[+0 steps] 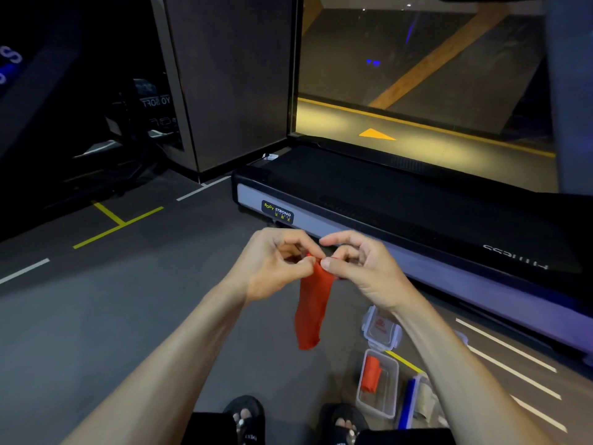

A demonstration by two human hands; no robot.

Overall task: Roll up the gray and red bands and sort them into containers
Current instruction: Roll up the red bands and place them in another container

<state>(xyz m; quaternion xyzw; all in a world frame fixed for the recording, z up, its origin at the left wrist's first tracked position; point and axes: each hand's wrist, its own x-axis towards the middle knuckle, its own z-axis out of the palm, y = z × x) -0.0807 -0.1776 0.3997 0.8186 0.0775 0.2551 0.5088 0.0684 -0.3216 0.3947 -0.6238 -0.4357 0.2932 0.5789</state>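
Observation:
A red band [313,306] hangs down in front of me, pinched at its top end by both hands. My left hand [276,264] pinches it from the left, my right hand [359,268] from the right, fingertips meeting at the band's upper edge. On the floor at lower right a clear container [390,409] holds a rolled red band [371,374]. Its clear lid [380,329] lies just beyond it. A second container with a blue edge [409,403] stands to its right, mostly hidden behind my right forearm.
A black and grey treadmill [401,203] runs across the right side, close behind my hands. Grey floor with white and yellow lines [118,224] lies to the left. My feet in black sandals [245,415] are at the bottom edge.

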